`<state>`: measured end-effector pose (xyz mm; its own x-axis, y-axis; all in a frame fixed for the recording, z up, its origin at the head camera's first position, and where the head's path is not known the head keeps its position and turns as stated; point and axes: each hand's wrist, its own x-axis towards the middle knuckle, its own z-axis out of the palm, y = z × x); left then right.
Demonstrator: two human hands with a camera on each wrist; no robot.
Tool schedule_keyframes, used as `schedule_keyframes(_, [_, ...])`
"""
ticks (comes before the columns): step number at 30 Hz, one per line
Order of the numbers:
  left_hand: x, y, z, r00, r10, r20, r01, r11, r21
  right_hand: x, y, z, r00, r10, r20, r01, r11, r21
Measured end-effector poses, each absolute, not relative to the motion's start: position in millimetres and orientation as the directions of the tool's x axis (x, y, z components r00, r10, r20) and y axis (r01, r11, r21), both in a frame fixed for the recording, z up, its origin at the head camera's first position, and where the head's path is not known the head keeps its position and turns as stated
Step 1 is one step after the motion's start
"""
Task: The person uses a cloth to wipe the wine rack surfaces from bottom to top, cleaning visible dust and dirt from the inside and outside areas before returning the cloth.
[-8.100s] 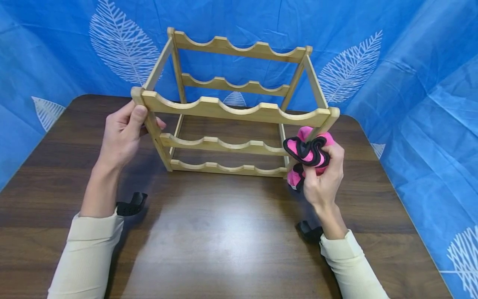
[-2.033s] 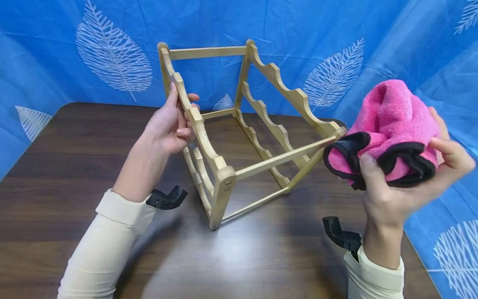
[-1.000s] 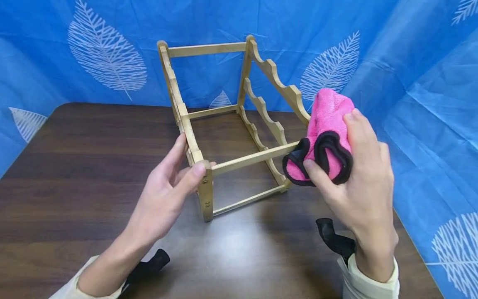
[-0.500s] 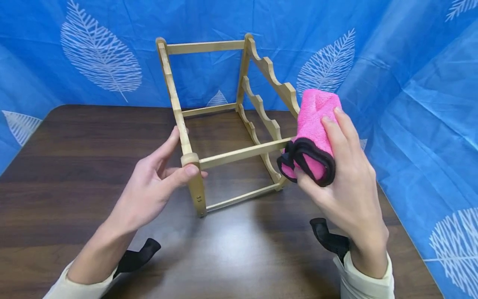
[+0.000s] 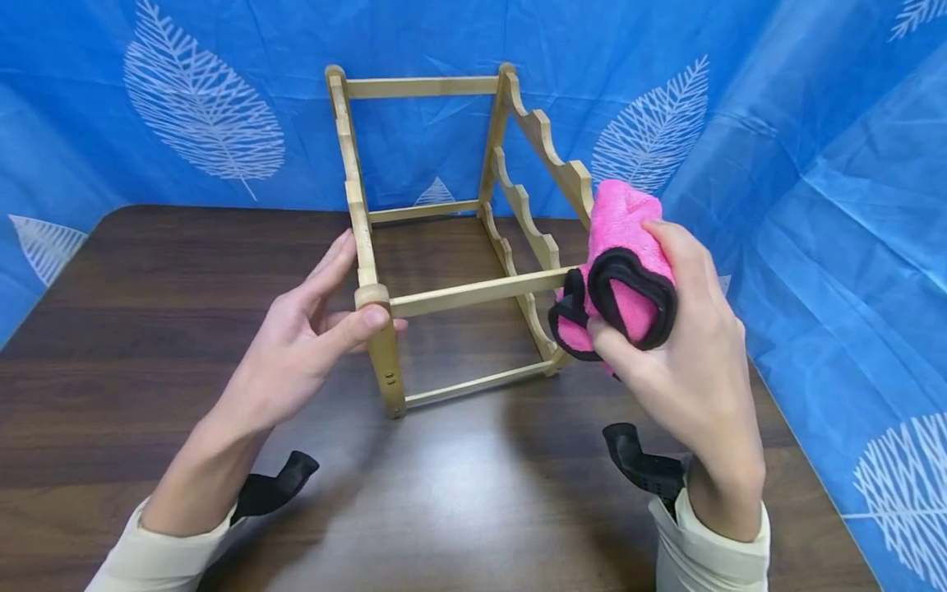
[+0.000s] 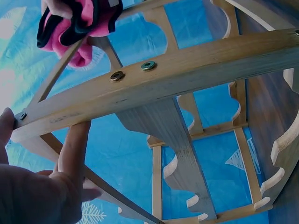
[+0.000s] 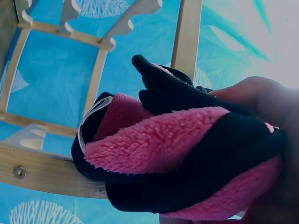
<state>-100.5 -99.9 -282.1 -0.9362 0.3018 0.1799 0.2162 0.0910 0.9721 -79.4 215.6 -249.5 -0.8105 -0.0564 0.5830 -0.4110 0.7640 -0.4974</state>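
A pale wooden wine rack (image 5: 481,294) with scalloped rails stands on the table, one end turned toward me. My left hand (image 5: 296,353) grips its near left post at the top, thumb on the front and fingers behind. In the left wrist view, a finger (image 6: 74,149) presses under the post, which bears metal screws. My right hand (image 5: 688,353) holds a bunched pink cloth (image 5: 625,218) with black edging against the near right corner, covering that post's top. The right wrist view shows the cloth's folds (image 7: 159,140) wrapped over the wood, with a white tag.
The brown wood-grain table (image 5: 148,329) carries the rack. Behind it and along the right hangs a blue curtain (image 5: 429,41) with white leaf prints. Black curved wrist mounts (image 5: 277,485) stick out from both cream sleeves.
The rack has been turned from its long side to its end. My left hand has moved from the scalloped rail to the near post. The cloth has come left onto the right corner.
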Motion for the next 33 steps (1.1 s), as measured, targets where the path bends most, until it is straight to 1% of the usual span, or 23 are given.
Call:
schedule_keyframes(5, [-102, -101, -282, -0.926, 0.313, 0.213, 0.258, 0.109, 0.960, -82, 214, -251, -0.802, -0.024, 0.597, -0.418, 0.735, -0.534])
schedule_keyframes(9, [-105, -104, -282, -0.914, 0.329, 0.239, 0.289, 0.111, 0.951, -86, 210, -255, -0.771, -0.009, 0.637, -0.478, 0.669, -0.569])
schedule_keyframes(12, [-108, -107, -284, -0.905, 0.339, 0.257, 0.296, 0.068, 0.953, -87, 208, -257, -0.758, -0.018, 0.652, -0.512, 0.636, -0.578])
schedule_keyframes(16, [-111, -109, -286, -0.898, 0.349, 0.269, 0.284, -0.008, 0.959, -87, 207, -257, -0.759, -0.033, 0.650, -0.520, 0.630, -0.576])
schedule_keyframes(19, [-110, -109, -286, -0.897, 0.351, 0.268, 0.276, -0.027, 0.961, -87, 207, -257, -0.759, -0.044, 0.650, -0.528, 0.626, -0.574])
schedule_keyframes(25, [-110, -108, -286, -0.897, 0.351, 0.268, 0.274, -0.034, 0.961, -88, 208, -258, -0.749, -0.090, 0.657, -0.548, 0.642, -0.537])
schedule_keyframes(29, [-109, -107, -285, -0.897, 0.348, 0.273, 0.286, -0.014, 0.958, -89, 206, -259, -0.734, -0.095, 0.673, -0.553, 0.658, -0.511])
schedule_keyframes(33, [-109, -107, -285, -0.898, 0.345, 0.274, 0.295, 0.009, 0.956, -89, 202, -261, -0.716, -0.148, 0.682, -0.565, 0.696, -0.442])
